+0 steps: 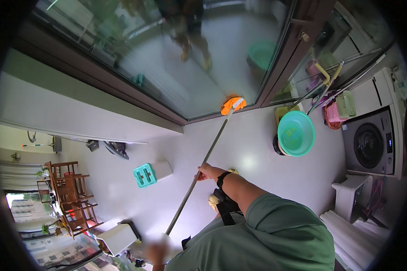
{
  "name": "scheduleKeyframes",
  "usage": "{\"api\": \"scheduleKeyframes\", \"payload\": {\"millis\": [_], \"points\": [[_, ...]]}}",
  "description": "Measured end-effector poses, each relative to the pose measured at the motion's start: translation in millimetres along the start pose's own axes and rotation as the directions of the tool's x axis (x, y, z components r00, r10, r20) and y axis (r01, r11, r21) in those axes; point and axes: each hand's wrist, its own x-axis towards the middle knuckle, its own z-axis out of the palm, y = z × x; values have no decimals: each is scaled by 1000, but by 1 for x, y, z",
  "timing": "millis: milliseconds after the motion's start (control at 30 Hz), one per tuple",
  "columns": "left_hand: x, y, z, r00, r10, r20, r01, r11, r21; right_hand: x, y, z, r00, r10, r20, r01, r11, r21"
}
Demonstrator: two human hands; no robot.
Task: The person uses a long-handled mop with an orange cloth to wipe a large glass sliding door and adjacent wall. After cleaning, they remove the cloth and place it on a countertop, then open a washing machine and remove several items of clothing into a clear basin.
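A long metal pole (186, 198) runs up from the lower left, across the floor, to a glass door panel (196, 91). My right hand (205, 171) is closed around its middle. Around the near end is my left hand (157, 252), partly blurred, where the pole's tip is hidden. At the far end, an orange cloth mop head (228, 106) on a white joint (238, 102) rests against the bottom of the glass, close to the dark door frame (273, 83). The glass mirrors a person's legs and a green basin.
A turquoise basin (296, 133) stands on a bin on the right. Beyond are baskets (337, 110), leaning poles (325, 88) and a washing machine (368, 145). A white bucket with a turquoise top (145, 175) is on the floor at left; wooden chairs (76, 200) and a white bin (117, 237) lie farther left.
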Motion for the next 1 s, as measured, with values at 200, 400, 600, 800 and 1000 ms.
{"api": "scheduleKeyframes", "payload": {"millis": [200,400,600,800,1000], "points": [[14,23,11,992,58,-110,-56,998,23,10,-24,-32,997,75,35,-76,996,47],[7,40,-12,990,117,-79,-108,988,109,15,-18,-44,997,56,56,-78,829,554],[-24,20,17,974,52,223,-32,995,-95,-23,13,-40,998,50,-29,-39,952,304],[-16,25,18,946,-21,323,123,947,-298,-86,53,-42,998,66,9,-67,989,133],[30,56,16,954,89,285,73,856,-512,-144,76,-41,995,-43,87,31,990,136]]}}
